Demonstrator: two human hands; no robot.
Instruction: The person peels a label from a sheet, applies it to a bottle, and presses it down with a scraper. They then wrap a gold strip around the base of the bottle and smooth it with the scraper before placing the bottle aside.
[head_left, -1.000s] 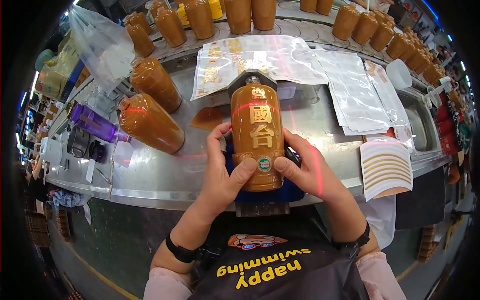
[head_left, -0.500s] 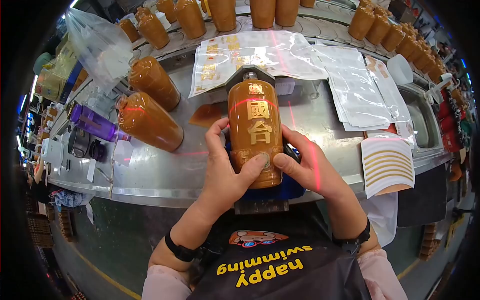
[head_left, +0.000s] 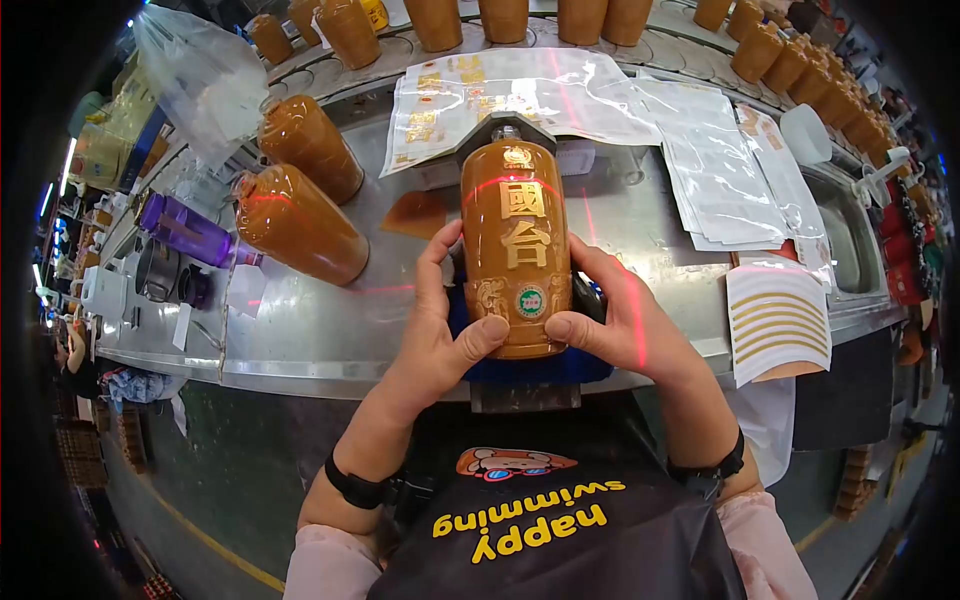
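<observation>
A glossy brown bottle (head_left: 517,270) with gold characters and a round green emblem lies tilted in front of me, its neck against a dark angular support (head_left: 505,128). My left hand (head_left: 440,330) wraps its left side, with the thumb near the lower front. From the right, my right hand (head_left: 630,325) closes on it, thumb tip on the lower front edge. Under the bottle a blue cloth or pad (head_left: 590,368) shows in part. A red laser line crosses the bottle's upper part, and another runs over my right hand.
Two brown bottles (head_left: 300,225) stand at left beside a purple bottle (head_left: 185,230). Sheets of gold decals (head_left: 470,95) lie behind; white sheets (head_left: 710,160) and a gold-striped strip sheet (head_left: 780,320) are at right, near a sink (head_left: 845,230). Bottles line a conveyor (head_left: 400,60) at the back.
My left thumb has moved left off the round emblem, which now shows in full. Bottles on the back conveyor have shifted. Both hands remain around the bottle.
</observation>
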